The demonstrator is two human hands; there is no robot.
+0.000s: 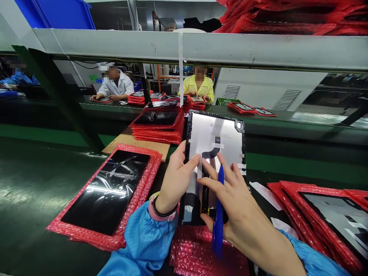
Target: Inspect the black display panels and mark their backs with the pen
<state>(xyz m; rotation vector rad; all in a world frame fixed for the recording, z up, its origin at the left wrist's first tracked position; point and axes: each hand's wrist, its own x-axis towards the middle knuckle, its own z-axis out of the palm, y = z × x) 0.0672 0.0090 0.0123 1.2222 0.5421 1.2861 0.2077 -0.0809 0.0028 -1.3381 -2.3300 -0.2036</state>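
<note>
A tablet screen panel [227, 126], silver back facing me, is held tilted up in front of me. My left hand [176, 176] grips its left edge, the thumb resting on the back near a black flex cable [211, 153]. Over the panel's lower right part lies my right hand [232, 191], fingers spread and fingertips at the cable and tape. A blue pen [220, 214] is held in my right hand, pointing up between the fingers. Red bubble wrap [207, 253] lies beneath the panel.
At left, a black glass panel [109, 188] lies on red bubble wrap. Behind it stands a stack of wrapped panels [158, 130] on cardboard [123, 142]. More panels [339, 218] lie at right. Two people sit across the bench under a shelf [258, 50].
</note>
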